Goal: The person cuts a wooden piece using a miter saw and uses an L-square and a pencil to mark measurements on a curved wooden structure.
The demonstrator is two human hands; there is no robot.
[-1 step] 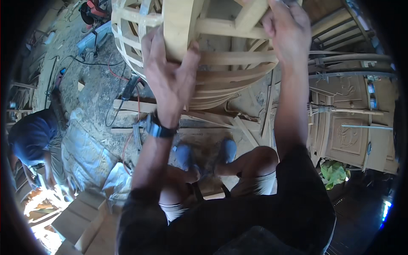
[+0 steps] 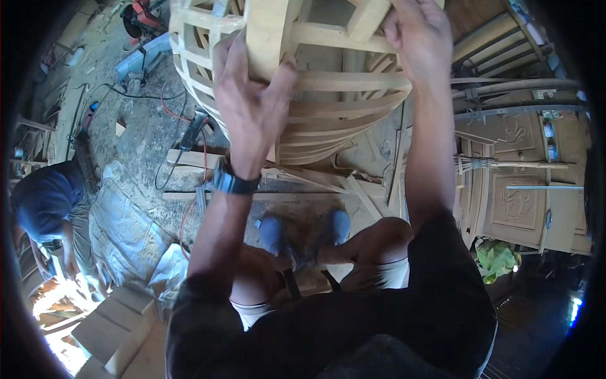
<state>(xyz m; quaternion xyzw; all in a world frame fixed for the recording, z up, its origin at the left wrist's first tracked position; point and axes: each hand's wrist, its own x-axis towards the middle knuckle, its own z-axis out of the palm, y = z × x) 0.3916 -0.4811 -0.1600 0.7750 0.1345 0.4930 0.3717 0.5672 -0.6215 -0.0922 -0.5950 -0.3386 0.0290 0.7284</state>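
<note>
A large frame of curved pale wooden slats point(image 2: 344, 108), shaped like a hull or basket, fills the upper middle of the view. My left hand point(image 2: 251, 104) is wrapped round the lower end of a thick wooden beam point(image 2: 265, 47) on this frame. Its thumb lies on the beam's right side, the fingers on the left. At the top right my right hand point(image 2: 421, 41) is closed beside a short slanted wooden strut point(image 2: 369, 19). Its fingertips are partly cut off by the upper edge, so what they hold is hidden.
Loose wooden strips point(image 2: 363, 196) lie on the floor before my feet. A corded power tool point(image 2: 192, 132) rests left of the frame. Carved wooden panels point(image 2: 514, 202) and a broom point(image 2: 483, 163) are at right. Another person point(image 2: 47, 199) bends over at far left, near stacked boards point(image 2: 117, 319).
Both hands have shifted slightly up the view, my right hand also a little to the left. The slatted frame has moved slightly with them, and both holds look the same.
</note>
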